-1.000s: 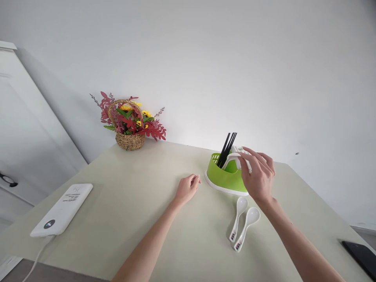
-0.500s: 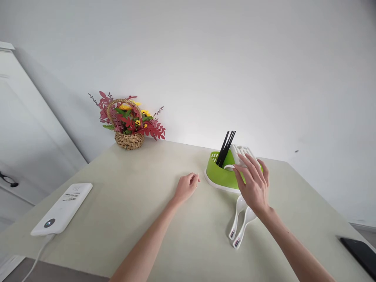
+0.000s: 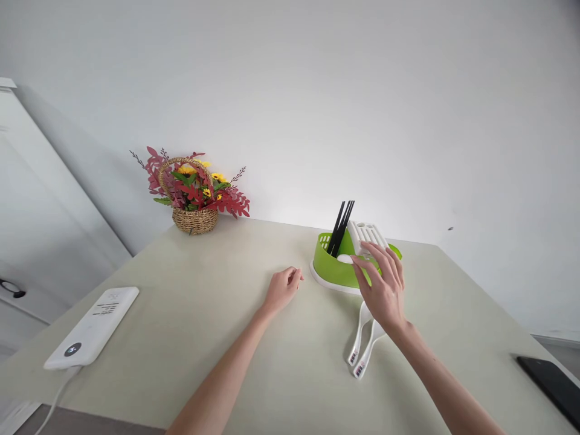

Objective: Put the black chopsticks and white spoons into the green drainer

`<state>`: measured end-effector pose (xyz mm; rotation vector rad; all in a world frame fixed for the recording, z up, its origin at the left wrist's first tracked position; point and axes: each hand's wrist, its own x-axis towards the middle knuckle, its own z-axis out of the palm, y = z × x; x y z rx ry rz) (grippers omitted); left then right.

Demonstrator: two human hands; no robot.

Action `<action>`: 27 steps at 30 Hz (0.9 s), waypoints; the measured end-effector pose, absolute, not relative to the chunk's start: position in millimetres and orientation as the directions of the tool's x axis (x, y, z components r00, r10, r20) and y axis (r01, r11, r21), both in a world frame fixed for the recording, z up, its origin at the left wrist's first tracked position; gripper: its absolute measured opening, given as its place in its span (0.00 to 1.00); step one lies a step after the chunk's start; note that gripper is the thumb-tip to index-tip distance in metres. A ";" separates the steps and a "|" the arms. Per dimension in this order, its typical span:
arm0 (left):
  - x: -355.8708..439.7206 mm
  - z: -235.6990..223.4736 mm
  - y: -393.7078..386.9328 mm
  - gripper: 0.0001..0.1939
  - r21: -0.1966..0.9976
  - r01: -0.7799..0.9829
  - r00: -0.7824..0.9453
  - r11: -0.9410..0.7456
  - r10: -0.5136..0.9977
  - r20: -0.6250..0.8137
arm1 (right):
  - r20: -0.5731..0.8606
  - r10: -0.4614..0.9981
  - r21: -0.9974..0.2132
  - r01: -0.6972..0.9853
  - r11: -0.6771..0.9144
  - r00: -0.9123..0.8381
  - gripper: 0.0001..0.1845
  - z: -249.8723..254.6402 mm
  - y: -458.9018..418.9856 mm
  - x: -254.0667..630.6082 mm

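Observation:
My right hand (image 3: 383, 284) pinches a white spoon (image 3: 345, 258) between thumb and fingertips; part of the spoon is hidden by the fingers. It is held at the front rim of a green utensil holder (image 3: 334, 270) with a white base. Several black chopsticks (image 3: 341, 228) stand tilted in the holder's left part, beside a white slotted rack (image 3: 368, 235). Under my right wrist, two more white spoons (image 3: 356, 347) lie on the table, their bowls partly covered. My left hand (image 3: 281, 289) rests loosely closed on the table, left of the holder, with nothing visible in it.
A wicker basket (image 3: 196, 221) of artificial flowers stands at the back left by the wall. A white power bank (image 3: 93, 326) with a cable lies at the left edge of the table (image 3: 190, 290). A black phone (image 3: 550, 383) lies at the right edge.
The spoon in my right hand has turned, so that more of its rounded white surface shows. The whole view has shifted slightly; my left hand stays in place on the table.

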<state>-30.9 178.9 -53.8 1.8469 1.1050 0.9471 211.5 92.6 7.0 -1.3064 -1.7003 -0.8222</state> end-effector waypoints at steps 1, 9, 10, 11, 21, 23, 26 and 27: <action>-30.8 -53.9 179.1 0.26 0.881 0.344 0.349 -0.326 0.915 0.203 | 0.893 0.433 0.014 0.970 0.245 -0.122 0.11 7.3 93.0 211.4; -31.0 -57.3 179.6 0.25 0.875 0.339 0.363 -0.346 0.906 0.218 | 0.877 0.477 -0.059 0.971 0.234 -0.062 0.15 18.2 79.6 208.0; -30.9 -57.4 179.4 0.25 0.874 0.336 0.363 -0.351 0.905 0.223 | 0.877 0.478 -0.077 0.968 0.239 -0.048 0.17 19.6 73.8 208.1; -30.8 -57.2 179.2 0.25 0.873 0.336 0.363 -0.354 0.904 0.227 | 0.879 0.476 -0.102 0.965 0.241 -0.026 0.17 20.7 67.1 208.7; -28.0 -55.2 176.7 0.24 0.830 0.396 0.380 -0.393 0.893 0.241 | 0.560 0.688 -0.556 0.825 -0.100 0.461 0.18 -27.5 -8.4 252.9; -27.6 -54.9 176.7 0.24 0.822 0.398 0.390 -0.408 0.886 0.251 | 0.394 0.757 -0.641 0.746 -0.180 0.521 0.22 -43.9 -14.8 264.3; -27.0 -53.8 176.5 0.24 0.816 0.412 0.387 -0.405 0.889 0.246 | 0.195 0.836 -0.708 0.664 -0.242 0.513 0.25 -59.3 -16.0 273.5; -26.9 -53.4 176.4 0.24 0.816 0.417 0.384 -0.400 0.891 0.241 | 0.146 0.855 -0.716 0.649 -0.256 0.498 0.26 -61.2 -14.5 274.2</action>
